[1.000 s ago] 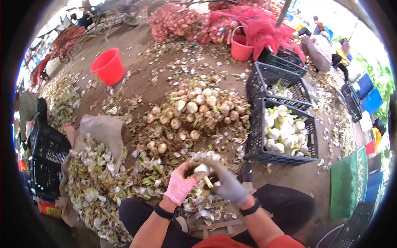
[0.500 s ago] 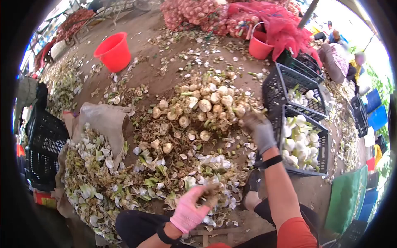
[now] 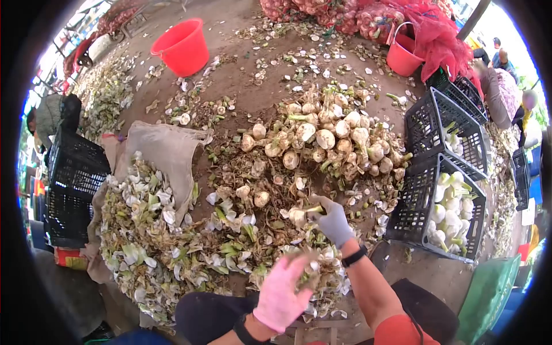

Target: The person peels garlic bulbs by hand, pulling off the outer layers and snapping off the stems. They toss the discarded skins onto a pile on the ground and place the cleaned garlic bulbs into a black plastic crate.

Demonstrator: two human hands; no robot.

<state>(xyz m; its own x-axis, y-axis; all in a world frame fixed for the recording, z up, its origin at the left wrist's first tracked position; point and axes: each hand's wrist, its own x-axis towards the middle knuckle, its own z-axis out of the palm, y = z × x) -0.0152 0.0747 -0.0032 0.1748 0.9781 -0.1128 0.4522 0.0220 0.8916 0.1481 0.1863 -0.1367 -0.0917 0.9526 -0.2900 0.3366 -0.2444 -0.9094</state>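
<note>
My right hand, in a whitish glove with a black wristband, is closed on the green stem of a garlic bulb, which points left over the peelings. Lower down, my left hand wears a pink glove. Its fingers are bent and blurred by motion, and something brownish shows at them that I cannot make out. Beyond both hands lies a heap of untrimmed garlic bulbs. Loose peelings spread beneath and to the left of my hands.
Black crates with cleaned white garlic stand at the right. Two red buckets and red mesh sacks are at the back. A cloth and stacked black crates lie left. Other people are at both sides.
My right hand has moved from the heap's right edge back towards me, and a bulb now shows in it. The camera view has shifted. My left hand stays low, near the peelings.
</note>
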